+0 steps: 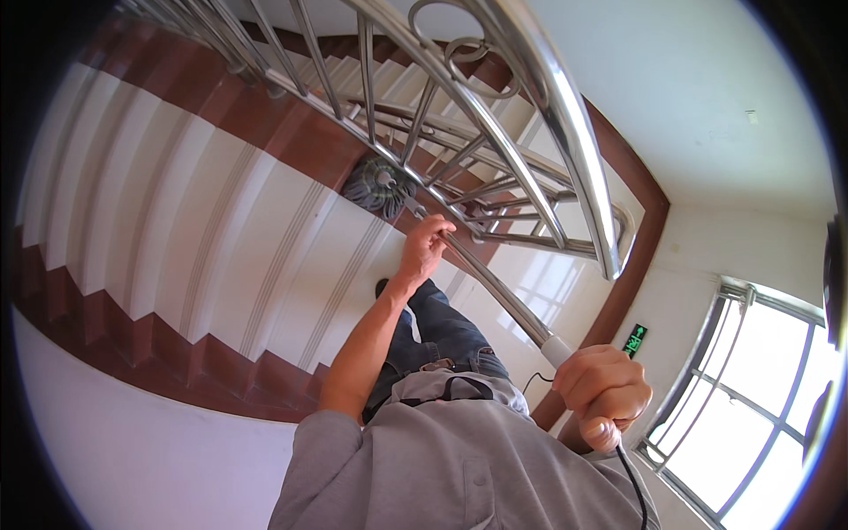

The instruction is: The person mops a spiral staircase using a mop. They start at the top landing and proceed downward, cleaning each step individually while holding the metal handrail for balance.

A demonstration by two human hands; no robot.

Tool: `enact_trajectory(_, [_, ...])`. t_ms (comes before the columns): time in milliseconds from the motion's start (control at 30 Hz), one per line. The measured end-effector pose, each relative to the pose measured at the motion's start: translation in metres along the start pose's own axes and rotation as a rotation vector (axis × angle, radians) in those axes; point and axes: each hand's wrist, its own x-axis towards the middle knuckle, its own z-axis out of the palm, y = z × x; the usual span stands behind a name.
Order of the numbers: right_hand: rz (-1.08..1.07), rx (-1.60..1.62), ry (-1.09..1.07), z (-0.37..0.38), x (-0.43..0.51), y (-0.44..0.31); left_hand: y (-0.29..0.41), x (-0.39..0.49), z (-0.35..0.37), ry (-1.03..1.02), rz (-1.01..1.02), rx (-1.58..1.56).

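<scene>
A string mop with a metal pole runs slanting across the view. My left hand is wrapped around the lower part of the pole. Near the pole's top, my right hand closes around the end by a pale plastic grip. A black cord hangs below that hand. The round mop head, with grey strands, lies on the red-brown stair border against the foot of the metal railing. Part of its strands is hidden behind the railing.
White stair treads with grooved edges fill the left side, bordered by red-brown tiles. A stainless steel railing curves above the mop. At the right are a barred window and a green exit sign. My legs stand below on the stairs.
</scene>
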Motion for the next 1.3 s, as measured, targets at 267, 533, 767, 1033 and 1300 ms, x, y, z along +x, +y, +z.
enact_trajectory(267, [0.023, 0.030, -0.226, 0.048, -0.005, 0.002, 0.008, -0.026, -0.021, 0.123, 0.065, 0.037])
enact_trajectory(533, [-0.108, 0.128, -0.460, 0.046, 0.017, 0.019, -0.011, -0.027, -0.023, 0.118, -0.073, -0.100])
enact_trajectory(767, [-0.278, 0.329, -0.539, -0.015, 0.017, 0.054, -0.033, -0.011, 0.010, 0.217, 0.133, 0.121])
enact_trajectory(1033, [-0.347, 0.290, -0.602, -0.147, -0.015, 0.051, -0.106, 0.005, 0.090, 0.329, 0.164, 0.101])
enact_trajectory(1300, [-0.244, 0.422, -0.654, -0.256, -0.026, 0.020, -0.077, -0.028, 0.186, 0.240, 0.029, 0.292])
